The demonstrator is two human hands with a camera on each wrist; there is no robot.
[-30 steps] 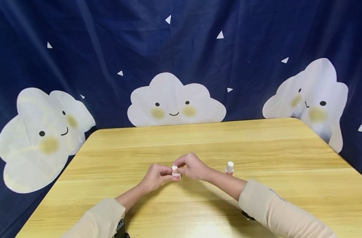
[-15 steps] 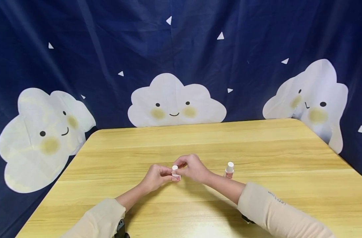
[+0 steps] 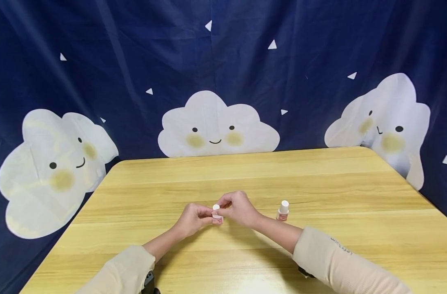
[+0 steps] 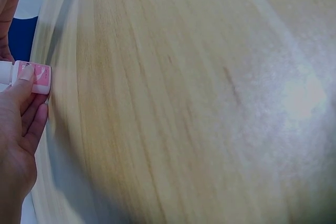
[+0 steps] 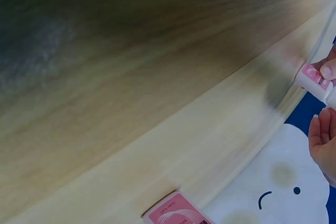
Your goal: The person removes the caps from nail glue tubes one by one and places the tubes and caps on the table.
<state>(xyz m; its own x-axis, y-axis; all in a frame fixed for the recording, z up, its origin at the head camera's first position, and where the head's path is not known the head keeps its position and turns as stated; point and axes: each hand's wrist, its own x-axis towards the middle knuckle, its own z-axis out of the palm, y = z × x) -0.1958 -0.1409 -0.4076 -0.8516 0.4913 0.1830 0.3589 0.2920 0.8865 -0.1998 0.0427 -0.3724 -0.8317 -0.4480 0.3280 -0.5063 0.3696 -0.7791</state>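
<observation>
- Left hand [image 3: 192, 219]: it pinches a small white bottle [image 3: 217, 221] by the body. In the left wrist view the thumb lies flat across the pink label [image 4: 41, 77], with the other fingers bent on the opposite side.
- Right hand [image 3: 239, 209]: it pinches the bottle's white cap [image 3: 216, 207] between thumb and fingers. Its back is turned up and its knuckles are arched, a little higher in the head view than those of the left hand.
- The two hands are close together at the one bottle, the left on its lower part, the right at the top.
- Left forearm: it slants up from the lower left toward the middle, the hand running on nearly in line with it.
- Right forearm: it reaches in from the lower right, angled across to the left.
- The held bottle is upright near the middle of the wooden surface [image 3: 164, 183]; whether its base touches the wood, I cannot tell.
- A second bottle [image 3: 283, 214], also with a white cap and pink label, stands upright on the surface to the right, just beyond the right forearm and apart from both hands.
- Beige sleeves [image 3: 125, 265] end in cuffs partway along the forearms, with a dark device [image 3: 149, 281] below the left cuff.
- Behind the surface hangs a dark blue curtain [image 3: 135, 41] printed with smiling white clouds and small white triangles.
</observation>
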